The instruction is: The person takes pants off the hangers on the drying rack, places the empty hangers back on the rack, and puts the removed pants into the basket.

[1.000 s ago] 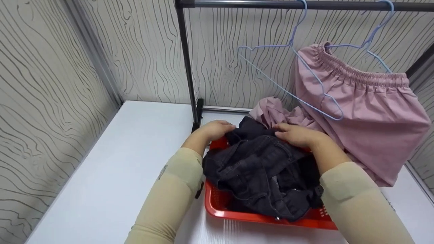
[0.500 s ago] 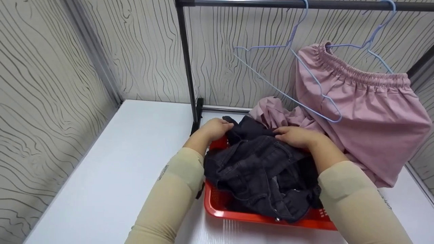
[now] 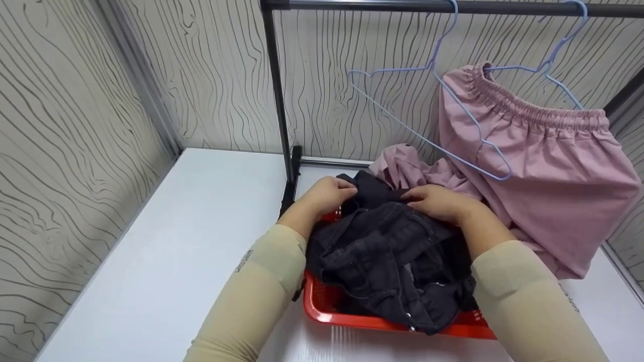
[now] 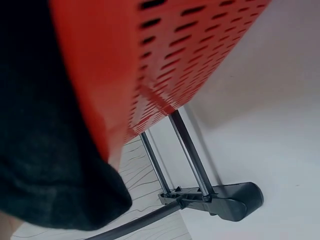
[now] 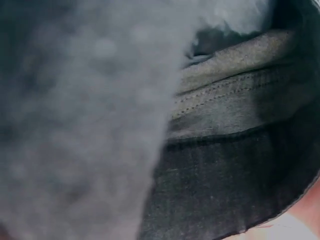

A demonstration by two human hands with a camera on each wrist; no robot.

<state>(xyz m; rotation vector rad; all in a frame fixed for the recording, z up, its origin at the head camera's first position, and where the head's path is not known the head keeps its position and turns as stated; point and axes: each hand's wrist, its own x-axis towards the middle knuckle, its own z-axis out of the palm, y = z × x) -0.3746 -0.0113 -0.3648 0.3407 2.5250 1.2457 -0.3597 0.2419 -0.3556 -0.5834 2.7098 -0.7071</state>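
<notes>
My left hand (image 3: pixel 327 195) and right hand (image 3: pixel 436 202) each pinch the far part of the dark clothes (image 3: pixel 382 256), crumpled, seamed and denim-like, which lie heaped in the red basket (image 3: pixel 362 321) with its slotted, rigid walls. The pile bulges up and spills over the near rim, while soft pink fabric (image 3: pixel 402 167) bunches just beyond, below a thin blue hanger (image 3: pixel 431 64). Smooth white tabletop (image 3: pixel 201 221) stretches to the left, and gathered pink shorts (image 3: pixel 543 191) hang at the right.
</notes>
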